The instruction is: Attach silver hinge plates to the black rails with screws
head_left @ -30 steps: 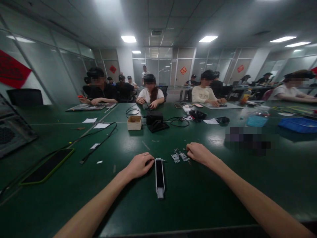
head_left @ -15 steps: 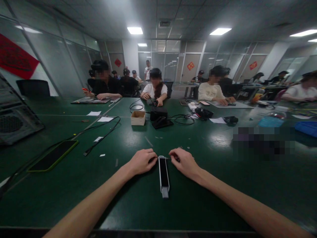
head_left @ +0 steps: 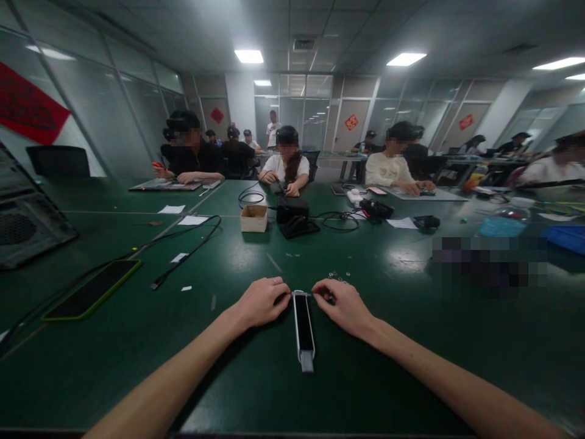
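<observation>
A narrow white-framed device with a black face lies on the green table, its grey end toward me. My left hand rests at the device's far left corner, thumb and forefinger pinched. Across from it, my right hand is pinched at the far right corner. Something small and pale lies between the fingertips at the device's far end; what each hand grips is too small to make out. Several small metal rings lie just beyond my right hand.
A small open box and a black device stand ahead. On the left are a green-edged phone, a black cable and a computer case. People sit across the table; a blue tray is at right.
The view has shifted slightly, and the device appears a little lower. More of the small rings show beyond my right hand. Both hands keep their pinched pose.
</observation>
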Demonstrator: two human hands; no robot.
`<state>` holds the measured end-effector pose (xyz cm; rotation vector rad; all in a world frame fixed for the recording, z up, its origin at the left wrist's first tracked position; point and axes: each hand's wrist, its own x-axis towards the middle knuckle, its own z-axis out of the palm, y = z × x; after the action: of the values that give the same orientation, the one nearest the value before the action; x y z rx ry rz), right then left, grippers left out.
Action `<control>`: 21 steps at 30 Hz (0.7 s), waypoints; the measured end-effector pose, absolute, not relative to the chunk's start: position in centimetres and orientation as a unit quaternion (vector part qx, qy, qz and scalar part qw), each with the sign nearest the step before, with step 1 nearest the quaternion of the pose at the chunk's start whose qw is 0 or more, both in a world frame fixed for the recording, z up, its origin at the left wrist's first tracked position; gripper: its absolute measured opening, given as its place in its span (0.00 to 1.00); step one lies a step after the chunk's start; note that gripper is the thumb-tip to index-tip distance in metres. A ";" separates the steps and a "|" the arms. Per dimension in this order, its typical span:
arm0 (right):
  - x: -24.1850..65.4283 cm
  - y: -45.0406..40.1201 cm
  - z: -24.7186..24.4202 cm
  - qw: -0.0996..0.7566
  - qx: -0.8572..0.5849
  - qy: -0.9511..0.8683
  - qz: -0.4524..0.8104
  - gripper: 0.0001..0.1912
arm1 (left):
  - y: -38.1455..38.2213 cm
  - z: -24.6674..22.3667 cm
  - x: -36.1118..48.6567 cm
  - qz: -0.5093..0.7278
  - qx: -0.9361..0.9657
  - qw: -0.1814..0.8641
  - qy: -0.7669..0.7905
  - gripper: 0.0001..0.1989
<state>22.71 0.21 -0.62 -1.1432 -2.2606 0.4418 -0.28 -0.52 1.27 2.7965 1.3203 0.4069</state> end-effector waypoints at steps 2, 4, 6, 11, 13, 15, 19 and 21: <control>22.8 0.3 -0.6 0.280 -0.419 -0.847 0.172 0.07 | -0.6 1.3 -0.3 0.131 0.896 0.016 0.423 0.11; 22.9 0.3 -0.6 0.276 -0.411 -0.851 0.175 0.07 | -0.6 1.2 -0.3 0.131 0.896 0.017 0.425 0.11; 22.9 0.4 -0.7 0.273 -0.409 -0.854 0.171 0.07 | -0.6 1.2 -0.3 0.132 0.895 0.017 0.427 0.11; 23.0 0.7 -0.9 0.266 -0.403 -0.860 0.165 0.08 | -0.6 1.2 -0.4 0.128 0.894 0.021 0.430 0.11; 23.1 0.7 -0.9 0.265 -0.396 -0.864 0.165 0.08 | -0.6 1.1 -0.3 0.122 0.896 0.022 0.426 0.11; 23.0 0.7 -0.8 0.266 -0.384 -0.869 0.165 0.08 | -0.6 1.0 -0.2 0.121 0.900 0.025 0.419 0.11; 22.9 0.5 -0.7 0.266 -0.363 -0.878 0.165 0.07 | -0.7 0.7 0.0 0.126 0.902 0.024 0.412 0.12; 22.7 0.4 -0.6 0.267 -0.361 -0.878 0.167 0.07 | -0.8 0.7 0.0 0.127 0.902 0.020 0.412 0.12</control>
<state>22.73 0.37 -0.57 -0.9755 -2.3696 0.4508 0.04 -0.77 0.74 2.7983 1.2792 0.3931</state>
